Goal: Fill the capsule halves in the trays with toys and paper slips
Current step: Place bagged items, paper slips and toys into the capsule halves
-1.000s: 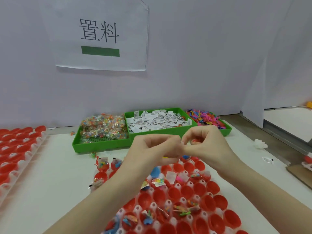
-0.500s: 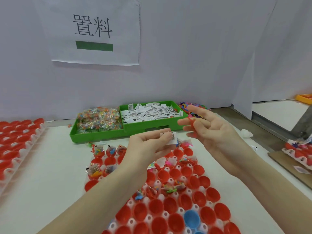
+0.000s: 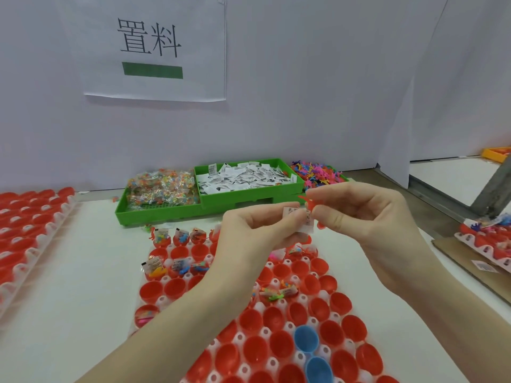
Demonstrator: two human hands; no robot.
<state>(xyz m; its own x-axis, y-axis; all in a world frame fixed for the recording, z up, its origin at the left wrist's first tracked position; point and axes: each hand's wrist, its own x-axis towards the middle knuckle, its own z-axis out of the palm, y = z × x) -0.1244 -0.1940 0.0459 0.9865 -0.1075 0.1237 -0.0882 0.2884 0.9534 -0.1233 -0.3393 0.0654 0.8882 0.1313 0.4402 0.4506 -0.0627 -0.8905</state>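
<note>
Above the capsule tray point(image 3: 279, 352), our left hand point(image 3: 257, 230) pinches paper slips point(image 3: 300, 219), our right hand point(image 3: 362, 214) pinches a red toy point(image 3: 311, 207); next, both drop into an empty half at 6 o'clock.

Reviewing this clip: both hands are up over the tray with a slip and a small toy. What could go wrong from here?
The left hand pinches paper slips by their edge; one could flutter off. The right hand barely pinches the red toy, which might drop into an already filled capsule half of the tray below.
</note>
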